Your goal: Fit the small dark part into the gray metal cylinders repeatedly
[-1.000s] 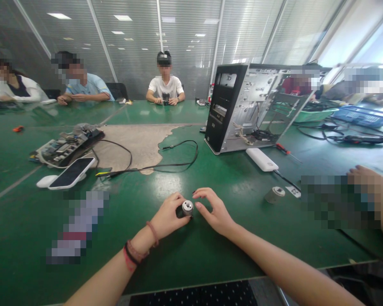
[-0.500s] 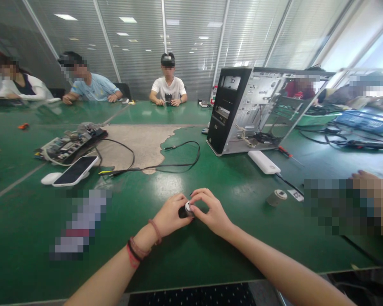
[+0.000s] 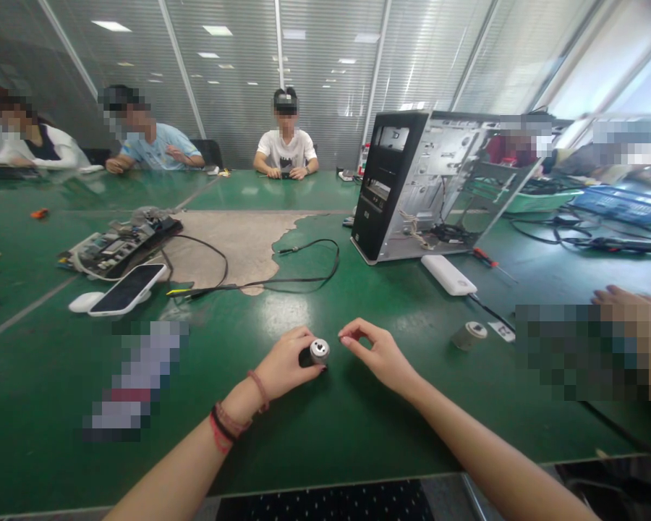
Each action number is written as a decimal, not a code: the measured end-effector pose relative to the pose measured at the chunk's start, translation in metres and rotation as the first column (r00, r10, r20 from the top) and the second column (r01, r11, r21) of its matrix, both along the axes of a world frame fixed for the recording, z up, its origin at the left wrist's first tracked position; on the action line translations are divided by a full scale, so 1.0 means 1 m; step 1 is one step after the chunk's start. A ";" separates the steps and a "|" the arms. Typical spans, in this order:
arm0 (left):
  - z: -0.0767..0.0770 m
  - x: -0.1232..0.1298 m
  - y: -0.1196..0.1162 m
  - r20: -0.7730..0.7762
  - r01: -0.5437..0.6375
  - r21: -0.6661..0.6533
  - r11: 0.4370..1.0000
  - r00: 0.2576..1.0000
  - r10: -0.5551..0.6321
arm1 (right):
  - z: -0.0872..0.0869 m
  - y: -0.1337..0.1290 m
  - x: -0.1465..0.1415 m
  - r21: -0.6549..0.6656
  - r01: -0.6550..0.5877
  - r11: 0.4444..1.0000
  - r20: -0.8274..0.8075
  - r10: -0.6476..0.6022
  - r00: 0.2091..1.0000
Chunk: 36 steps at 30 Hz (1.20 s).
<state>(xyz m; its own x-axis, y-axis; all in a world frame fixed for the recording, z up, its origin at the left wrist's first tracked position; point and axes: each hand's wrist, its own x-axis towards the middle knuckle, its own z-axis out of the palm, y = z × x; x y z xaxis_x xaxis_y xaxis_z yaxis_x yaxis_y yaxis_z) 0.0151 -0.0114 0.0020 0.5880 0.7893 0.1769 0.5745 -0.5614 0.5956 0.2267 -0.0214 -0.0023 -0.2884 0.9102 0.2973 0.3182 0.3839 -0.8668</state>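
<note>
Across the green tabletop (image 3: 282, 463), I have my left hand (image 3: 282, 367) gripping a silver metal cylinder (image 3: 320, 352), round end up; my right hand (image 3: 380, 356), fingertips pinched together, hovers just beside it, contents unclear.

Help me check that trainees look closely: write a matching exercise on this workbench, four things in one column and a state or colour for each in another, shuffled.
Things:
1. left hand
2. computer case
3. right hand
4. screwdriver

States and colours:
A. black front, open side
B. red handle, thin shaft
C. curled around a metal cylinder
D. beside that cylinder, not touching it

Pairs: 1-C, 2-A, 3-D, 4-B
</note>
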 end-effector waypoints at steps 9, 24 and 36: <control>0.000 -0.001 0.002 -0.038 -0.022 0.000 1.000 0.999 0.022 | -0.011 0.002 0.002 0.071 -0.229 0.971 0.306 0.198 0.931; 0.011 -0.019 0.009 -0.081 0.040 -0.008 0.999 0.996 -0.040 | -0.009 0.005 -0.005 0.102 -0.149 0.984 0.161 0.131 0.978; 0.006 -0.022 0.011 -0.225 -0.042 0.222 0.974 0.970 0.093 | -0.016 0.004 -0.027 0.202 -0.136 0.970 0.249 0.083 0.965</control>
<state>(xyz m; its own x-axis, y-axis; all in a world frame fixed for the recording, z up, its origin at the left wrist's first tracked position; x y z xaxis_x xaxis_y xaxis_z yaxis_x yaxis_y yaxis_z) -0.0066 -0.0003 0.0081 0.5797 0.7872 0.2103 0.7237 -0.6160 0.3111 0.1999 -0.0174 -0.0183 -0.4686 0.7910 0.3933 0.4499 0.5969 -0.6643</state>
